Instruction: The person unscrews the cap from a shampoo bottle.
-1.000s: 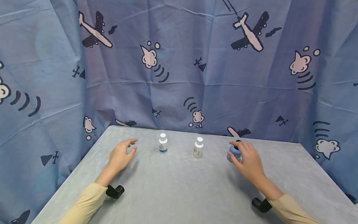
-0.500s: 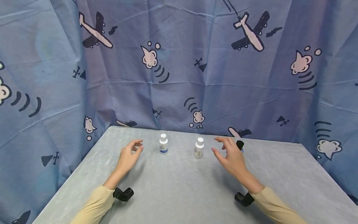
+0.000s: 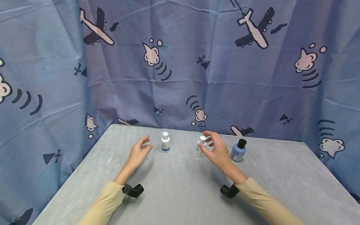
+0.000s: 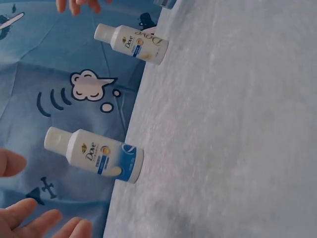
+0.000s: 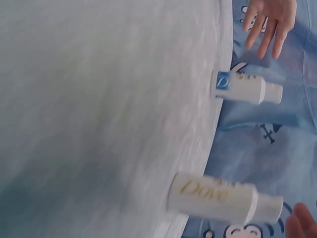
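Two small white Dove bottles and a blue bottle stand upright on the table. The blue-label white bottle [image 3: 165,144] is nearest my left hand [image 3: 139,152], whose bent fingers point toward it with a gap between. My right hand [image 3: 218,152] is at the gold-lettered white bottle [image 3: 199,152], thumb and fingers spread either side of its cap in the head view. In the right wrist view, fingertips [image 5: 299,223] show just beyond that bottle's cap. Behind the right hand is the blue bottle [image 3: 237,153] with a black cap. Neither hand holds anything.
The pale grey table [image 3: 180,193] backs onto a blue curtain [image 3: 180,62] printed with planes and clouds. Each wrist carries a black camera mount, one on the left [image 3: 133,190] and one on the right [image 3: 229,191].
My right hand has moved left from the blue bottle to the gold-lettered bottle, uncovering the blue one. My left hand has shifted right, closer to the blue-label bottle. The bottles have stayed put.
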Action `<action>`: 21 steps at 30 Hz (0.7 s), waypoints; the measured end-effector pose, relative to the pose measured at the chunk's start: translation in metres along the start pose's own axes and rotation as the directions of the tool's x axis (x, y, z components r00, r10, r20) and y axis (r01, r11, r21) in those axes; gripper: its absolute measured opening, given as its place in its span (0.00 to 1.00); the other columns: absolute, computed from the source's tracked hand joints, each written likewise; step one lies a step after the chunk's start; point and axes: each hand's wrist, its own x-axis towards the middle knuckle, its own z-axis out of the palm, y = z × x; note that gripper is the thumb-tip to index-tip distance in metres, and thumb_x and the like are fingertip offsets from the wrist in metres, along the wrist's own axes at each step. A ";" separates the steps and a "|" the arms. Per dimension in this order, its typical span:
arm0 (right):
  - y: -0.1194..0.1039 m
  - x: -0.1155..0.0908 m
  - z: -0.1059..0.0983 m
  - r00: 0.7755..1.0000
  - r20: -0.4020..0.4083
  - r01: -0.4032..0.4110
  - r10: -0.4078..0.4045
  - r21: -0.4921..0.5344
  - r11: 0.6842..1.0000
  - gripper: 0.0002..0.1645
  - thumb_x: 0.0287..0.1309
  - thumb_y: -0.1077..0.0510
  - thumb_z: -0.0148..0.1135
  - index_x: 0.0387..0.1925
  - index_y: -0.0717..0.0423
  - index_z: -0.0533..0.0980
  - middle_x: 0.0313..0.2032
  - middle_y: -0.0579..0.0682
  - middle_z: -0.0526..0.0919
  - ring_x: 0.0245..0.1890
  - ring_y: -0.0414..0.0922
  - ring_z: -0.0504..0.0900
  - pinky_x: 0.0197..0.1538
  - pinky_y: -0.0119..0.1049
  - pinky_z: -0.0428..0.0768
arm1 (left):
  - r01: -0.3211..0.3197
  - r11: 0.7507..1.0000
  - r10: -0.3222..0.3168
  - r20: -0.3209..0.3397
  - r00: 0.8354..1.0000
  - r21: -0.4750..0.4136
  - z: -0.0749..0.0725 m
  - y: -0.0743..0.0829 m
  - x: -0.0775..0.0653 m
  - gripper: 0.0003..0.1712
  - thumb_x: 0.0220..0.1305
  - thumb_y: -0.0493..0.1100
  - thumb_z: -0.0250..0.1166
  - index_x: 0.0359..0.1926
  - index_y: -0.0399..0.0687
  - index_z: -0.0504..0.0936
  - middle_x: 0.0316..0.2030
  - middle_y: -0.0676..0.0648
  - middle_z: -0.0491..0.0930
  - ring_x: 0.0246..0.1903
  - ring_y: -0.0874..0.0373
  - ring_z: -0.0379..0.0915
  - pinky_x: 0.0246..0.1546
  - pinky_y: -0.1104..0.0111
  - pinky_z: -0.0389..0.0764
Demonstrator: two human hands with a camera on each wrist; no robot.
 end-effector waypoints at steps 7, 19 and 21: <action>-0.014 0.010 0.015 0.998 0.066 -0.006 0.001 0.070 0.998 0.31 0.53 0.59 0.69 0.58 0.56 0.69 0.52 0.53 0.77 0.44 0.48 0.80 0.42 0.44 0.83 | 0.034 0.998 -0.033 0.029 0.999 -0.050 0.009 0.000 0.008 0.33 0.66 0.47 0.60 0.69 0.45 0.63 0.67 0.38 0.66 0.63 0.41 0.67 0.61 0.50 0.71; -0.025 0.026 0.043 0.987 0.156 -0.056 0.033 0.148 0.987 0.37 0.52 0.62 0.68 0.62 0.57 0.64 0.56 0.58 0.74 0.49 0.51 0.80 0.48 0.45 0.81 | 0.027 0.996 -0.024 0.038 0.999 -0.080 0.019 -0.005 0.027 0.35 0.58 0.36 0.65 0.67 0.39 0.66 0.63 0.34 0.70 0.60 0.40 0.70 0.57 0.53 0.75; -0.025 0.028 0.047 0.986 0.163 -0.063 0.036 0.162 0.985 0.37 0.52 0.62 0.69 0.63 0.57 0.63 0.56 0.57 0.75 0.50 0.52 0.80 0.52 0.47 0.80 | 0.021 0.996 -0.016 0.061 0.998 -0.083 0.021 -0.005 0.030 0.36 0.57 0.34 0.65 0.67 0.39 0.66 0.63 0.34 0.70 0.61 0.40 0.69 0.58 0.52 0.74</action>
